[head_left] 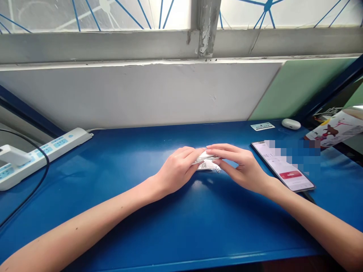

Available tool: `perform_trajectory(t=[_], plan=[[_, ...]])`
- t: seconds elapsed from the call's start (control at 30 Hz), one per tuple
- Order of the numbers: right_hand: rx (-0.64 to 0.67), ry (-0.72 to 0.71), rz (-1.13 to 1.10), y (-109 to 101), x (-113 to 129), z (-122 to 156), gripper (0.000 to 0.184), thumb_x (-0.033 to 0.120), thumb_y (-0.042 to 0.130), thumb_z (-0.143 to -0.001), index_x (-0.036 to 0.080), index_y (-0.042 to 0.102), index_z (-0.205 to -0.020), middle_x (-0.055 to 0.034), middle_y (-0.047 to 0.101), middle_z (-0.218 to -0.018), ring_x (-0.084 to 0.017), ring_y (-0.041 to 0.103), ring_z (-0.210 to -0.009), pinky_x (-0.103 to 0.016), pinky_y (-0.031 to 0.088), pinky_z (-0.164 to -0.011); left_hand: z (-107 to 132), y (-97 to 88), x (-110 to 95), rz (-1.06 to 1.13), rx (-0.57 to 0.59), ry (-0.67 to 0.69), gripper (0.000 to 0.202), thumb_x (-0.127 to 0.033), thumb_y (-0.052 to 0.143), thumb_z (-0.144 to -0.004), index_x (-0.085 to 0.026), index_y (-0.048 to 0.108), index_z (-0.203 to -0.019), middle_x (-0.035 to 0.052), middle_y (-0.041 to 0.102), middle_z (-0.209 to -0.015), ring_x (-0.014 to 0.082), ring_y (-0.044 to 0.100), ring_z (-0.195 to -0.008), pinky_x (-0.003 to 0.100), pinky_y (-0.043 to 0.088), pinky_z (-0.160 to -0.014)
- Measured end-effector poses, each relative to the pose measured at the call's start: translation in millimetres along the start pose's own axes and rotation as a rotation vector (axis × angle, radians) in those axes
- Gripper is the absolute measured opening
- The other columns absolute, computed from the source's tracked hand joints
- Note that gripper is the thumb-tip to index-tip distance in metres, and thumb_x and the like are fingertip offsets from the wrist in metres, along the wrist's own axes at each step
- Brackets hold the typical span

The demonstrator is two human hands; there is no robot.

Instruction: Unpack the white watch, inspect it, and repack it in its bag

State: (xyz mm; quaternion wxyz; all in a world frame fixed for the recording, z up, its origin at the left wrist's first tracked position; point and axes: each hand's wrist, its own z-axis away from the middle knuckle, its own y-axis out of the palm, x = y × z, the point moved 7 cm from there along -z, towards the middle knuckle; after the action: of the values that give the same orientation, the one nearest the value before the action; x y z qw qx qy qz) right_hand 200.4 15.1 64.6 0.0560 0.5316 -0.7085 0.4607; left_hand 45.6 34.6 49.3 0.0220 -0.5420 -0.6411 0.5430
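My left hand [181, 166] and my right hand [241, 164] meet over the middle of the blue table. Between their fingertips is a small white flat item [206, 156], partly covered by the fingers, so its kind is unclear. Both hands are closed on it, the left from one end and the right from the other. Just under it a small shiny packet [209, 165] with a printed patch shows below the fingers. I cannot tell whether the packet is held or rests on the table.
A white power strip [81, 136] with a plugged-in adapter [13, 155] and a black cable [47, 166] lies at left. To the right are a phone [295, 174], a card [262, 126], a white earbud case [291, 124] and a printed carton [336, 128]. A wall [141, 98] rises behind the table [198, 230].
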Motion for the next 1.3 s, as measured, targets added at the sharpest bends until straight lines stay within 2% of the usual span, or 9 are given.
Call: perform_trajectory(t=[0.23,0.33,0.43,0.57,0.7,0.93,1.1,1.23,1.3], plan=[[-0.009,-0.031,0.193,-23,-13,4,0.036,0.021,0.055,-0.095,0.031,0.065,-0.128,-0.0084,0.068,-0.124,-0.027,0.068,-0.110,-0.043,0.058,-0.093,0,11.9,15,-0.030,0.087,-0.073,0.060,-0.038,0.064,-0.090,-0.022,0.045,-0.144,0.0141,0.048,-0.148,0.0343,0.038,-0.141,0.053,0.029,-0.116],[0.037,-0.055,0.258,-23,-25,6,0.035,0.022,0.056,-0.094,0.031,0.065,-0.127,-0.0083,0.069,-0.121,-0.027,0.069,-0.106,-0.042,0.058,-0.091,1,19.5,24,-0.041,0.155,-0.095,0.055,-0.040,0.063,-0.091,-0.020,0.050,-0.141,0.0158,0.048,-0.148,0.0354,0.031,-0.145,0.054,0.022,-0.119],[0.114,-0.077,0.265,-16,-32,6,0.033,0.021,0.054,-0.095,0.027,0.065,-0.126,-0.0098,0.069,-0.120,-0.025,0.069,-0.104,-0.040,0.058,-0.089,1,23.4,30,-0.078,0.190,-0.096,0.052,-0.042,0.061,-0.092,-0.019,0.052,-0.138,0.0157,0.052,-0.144,0.0349,0.033,-0.145,0.054,0.020,-0.120],[0.146,-0.074,0.265,-16,-36,6,0.032,0.021,0.053,-0.096,0.027,0.065,-0.124,-0.0099,0.069,-0.119,-0.025,0.069,-0.104,-0.040,0.058,-0.088,1,18.1,33,-0.131,0.173,-0.091,0.049,-0.043,0.060,-0.093,-0.020,0.053,-0.136,0.0157,0.056,-0.138,0.0345,0.045,-0.134,0.052,0.033,-0.113],[0.155,-0.057,0.288,-21,-44,6,0.029,0.022,0.055,-0.094,0.027,0.067,-0.119,-0.0092,0.070,-0.117,-0.025,0.070,-0.100,-0.040,0.058,-0.085,3,13.3,38,-0.208,0.220,-0.095,0.053,-0.040,0.058,-0.094,-0.016,0.049,-0.140,0.0195,0.054,-0.138,0.0360,0.047,-0.128,0.050,0.042,-0.105],[0.199,-0.004,0.241,-20,-51,7,0.023,0.022,0.058,-0.094,0.021,0.068,-0.115,-0.0092,0.071,-0.117,-0.022,0.071,-0.101,-0.036,0.059,-0.087,6,13.1,43,-0.194,0.150,-0.018,0.048,-0.038,0.050,-0.099,-0.016,0.048,-0.142,0.0182,0.052,-0.138,0.0331,0.047,-0.127,0.050,0.043,-0.106],[0.207,-0.037,0.265,-5,-44,13,0.027,0.021,0.057,-0.095,0.018,0.069,-0.119,-0.0116,0.070,-0.125,-0.024,0.069,-0.110,-0.037,0.057,-0.095,8,14.6,40,-0.228,0.099,0.046,0.047,-0.035,0.051,-0.099,-0.014,0.047,-0.141,0.0191,0.054,-0.135,0.0321,0.049,-0.125,0.051,0.048,-0.102],[0.106,0.008,0.428,3,-44,17,0.024,0.025,0.058,-0.096,0.021,0.073,-0.114,-0.0093,0.073,-0.118,-0.025,0.070,-0.097,-0.041,0.060,-0.080,8,14.5,38,-0.240,0.086,0.073,0.048,-0.035,0.056,-0.097,-0.013,0.049,-0.139,0.0196,0.055,-0.133,0.0322,0.050,-0.123,0.051,0.048,-0.101],[0.123,0.005,0.435,9,-43,19,0.023,0.024,0.055,-0.097,0.022,0.073,-0.112,-0.0071,0.074,-0.118,-0.023,0.068,-0.089,-0.039,0.060,-0.076,8,14.4,38,-0.233,0.089,0.075,0.048,-0.035,0.058,-0.096,-0.014,0.050,-0.138,0.0187,0.055,-0.133,0.0321,0.051,-0.123,0.051,0.048,-0.102]])
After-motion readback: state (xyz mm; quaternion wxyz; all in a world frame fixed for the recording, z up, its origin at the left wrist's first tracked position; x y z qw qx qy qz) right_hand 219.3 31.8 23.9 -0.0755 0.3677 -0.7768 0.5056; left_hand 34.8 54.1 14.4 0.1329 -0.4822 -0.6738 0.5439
